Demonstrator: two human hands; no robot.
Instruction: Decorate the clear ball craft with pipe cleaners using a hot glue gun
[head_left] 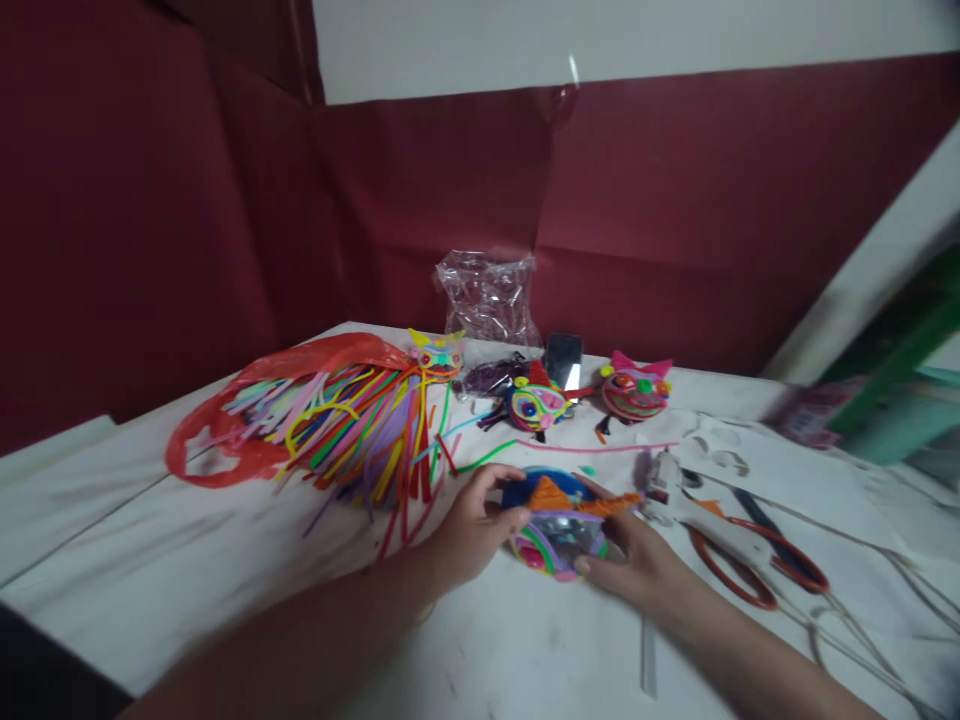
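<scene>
Between my two hands is a round craft animal head [559,525] with a blue back, orange ears and bands of green, purple and pink. My left hand [480,520] grips its left rim, thumb on top. On the other side my right hand [626,545] is closed around the right edge, its fingers partly hidden behind the head. Just beyond sit a red-eared craft head [536,402] and a pink-eared one [636,390]. A yellow-eared head [437,355] rests at the far end of a heap of coloured strips [360,430].
Red-handled scissors [750,560] and a white glue gun [701,515] with a trailing cord lie to the right. A red plastic bag [217,450] is under the strips. Behind stand a clear plastic wrapper [487,295] and a phone [564,360]. A pale stick [648,655] lies in front.
</scene>
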